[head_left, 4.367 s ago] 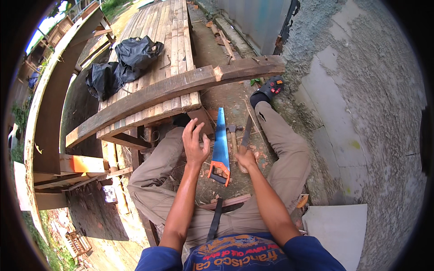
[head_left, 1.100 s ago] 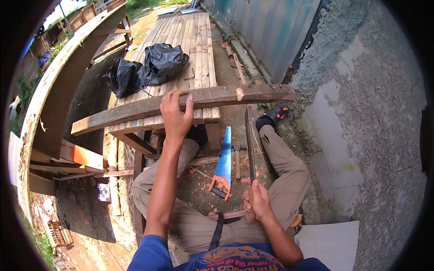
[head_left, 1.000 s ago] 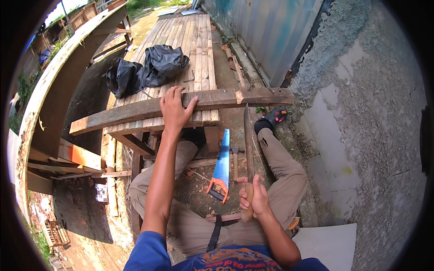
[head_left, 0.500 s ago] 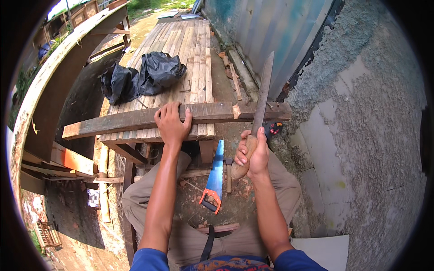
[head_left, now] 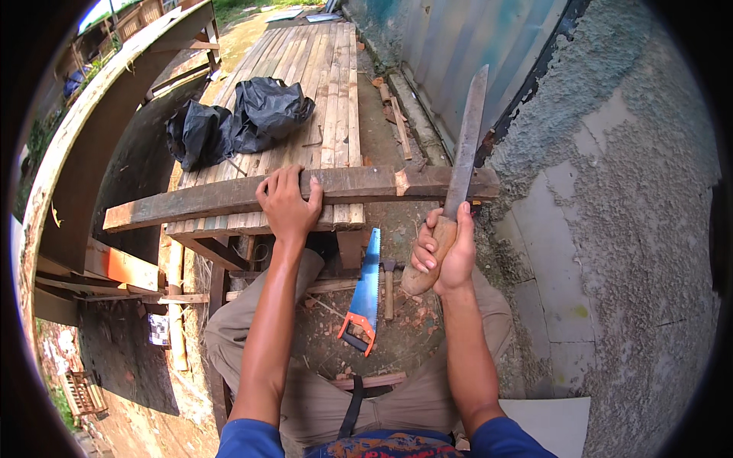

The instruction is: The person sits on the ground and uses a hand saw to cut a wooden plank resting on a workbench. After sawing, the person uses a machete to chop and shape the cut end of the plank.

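Observation:
A long, weathered wooden beam (head_left: 351, 184) lies crosswise over the near end of a slatted bamboo bench (head_left: 336, 91). My left hand (head_left: 289, 202) grips the beam from above, fingers over its far edge, thumb to the right. A pale notch (head_left: 402, 182) shows in the beam's upper face, right of the bench. In my right hand (head_left: 456, 256) is a machete (head_left: 468, 137), closed around its wooden handle. The blade points up and away, passing in front of the beam's right end; whether it touches the wood I cannot tell.
Black plastic sheeting (head_left: 269, 114) sits crumpled on the bench. Between my legs lie a blue-bladed handsaw (head_left: 367, 294) with an orange-black handle and a hammer (head_left: 389, 294). A rough plaster wall (head_left: 634, 229) stands close on the right; a wooden table (head_left: 99, 130) is at left.
My right hand has shifted right with the machete, its blade tip now farther right and slightly higher. The left hand stays on the beam.

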A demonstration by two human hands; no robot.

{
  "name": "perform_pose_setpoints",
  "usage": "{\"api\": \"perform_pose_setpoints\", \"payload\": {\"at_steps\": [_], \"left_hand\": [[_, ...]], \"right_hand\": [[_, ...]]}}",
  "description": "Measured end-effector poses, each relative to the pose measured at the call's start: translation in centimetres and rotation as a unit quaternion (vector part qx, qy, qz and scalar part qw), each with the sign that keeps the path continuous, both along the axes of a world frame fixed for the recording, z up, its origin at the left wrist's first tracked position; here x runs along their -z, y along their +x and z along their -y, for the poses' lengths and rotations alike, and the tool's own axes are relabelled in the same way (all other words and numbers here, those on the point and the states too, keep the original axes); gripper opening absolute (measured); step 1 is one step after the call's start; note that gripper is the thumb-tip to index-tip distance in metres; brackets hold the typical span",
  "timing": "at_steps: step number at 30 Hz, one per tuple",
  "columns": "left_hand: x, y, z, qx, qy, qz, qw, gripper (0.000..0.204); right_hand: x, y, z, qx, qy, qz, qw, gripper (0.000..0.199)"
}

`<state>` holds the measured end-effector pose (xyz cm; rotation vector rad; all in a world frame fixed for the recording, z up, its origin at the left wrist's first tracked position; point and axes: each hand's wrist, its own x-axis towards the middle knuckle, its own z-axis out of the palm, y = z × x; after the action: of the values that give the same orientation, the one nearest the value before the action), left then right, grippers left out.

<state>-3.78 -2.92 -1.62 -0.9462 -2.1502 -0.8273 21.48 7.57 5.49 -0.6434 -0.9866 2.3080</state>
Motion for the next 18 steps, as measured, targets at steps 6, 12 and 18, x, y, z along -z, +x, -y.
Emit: {"api": "perform_pose_setpoints", "payload": {"at_steps": [6,12,18], "left_hand": [[-0.3,0.3,-0.2,0.001,-0.001,0.01,1.0,0.031],[-0.2,0.3,0.3,0.0,0.0,0.013,1.0,0.029],[-0.2,0.7,-0.2,0.01,0.009,0.011,1.0,0.03]], "right_hand": [[5.4,0.1,0.4,-0.137,-0.139,0.113,0.974,0.064],[0.9,0.8,-0.7,-0.072,-0.1,0.012,0.992,0.062],[4.1,-0.4,0.5,-0.053,-0.067,0.097,0.992,0.062]]}}
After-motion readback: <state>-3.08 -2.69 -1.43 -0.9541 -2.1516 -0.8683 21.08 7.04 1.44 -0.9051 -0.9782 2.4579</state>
